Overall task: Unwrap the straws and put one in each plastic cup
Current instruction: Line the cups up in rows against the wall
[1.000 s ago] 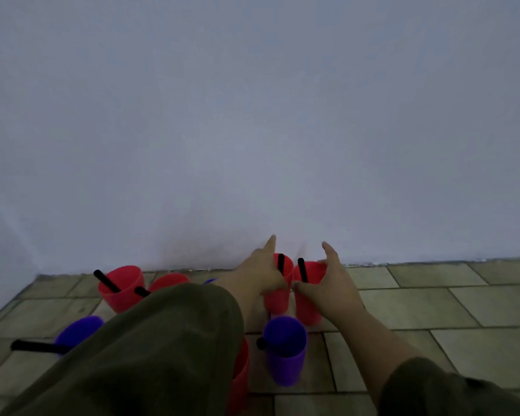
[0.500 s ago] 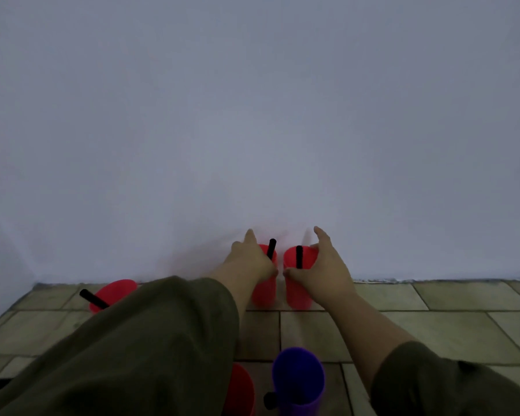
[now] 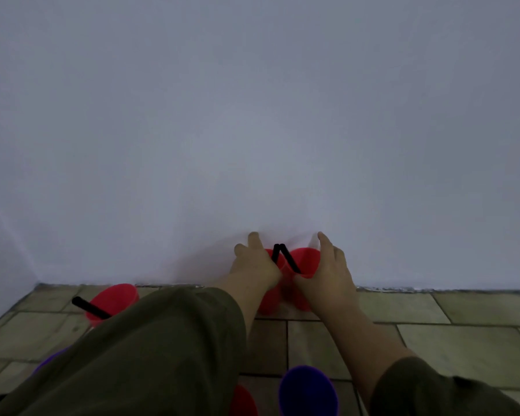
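Two red plastic cups stand side by side against the white wall, each holding a black straw. My left hand (image 3: 254,267) grips the left red cup (image 3: 269,301), whose straw (image 3: 275,253) leans right. My right hand (image 3: 327,274) grips the right red cup (image 3: 306,259), whose straw (image 3: 290,259) leans left; the two straw tops meet. Another red cup (image 3: 117,297) with a black straw (image 3: 90,307) stands at the left by the wall. A purple cup (image 3: 308,391) with no straw showing sits near the bottom edge.
The floor (image 3: 463,340) is tiled in beige. The white wall (image 3: 252,130) fills most of the view. My green left sleeve (image 3: 138,355) hides much of the lower left, where a purple cup (image 3: 50,360) and a red cup (image 3: 243,402) peek out.
Both hands have pushed the two red cups forward until they stand against the wall. The straws have tipped toward each other. The view has tilted up.
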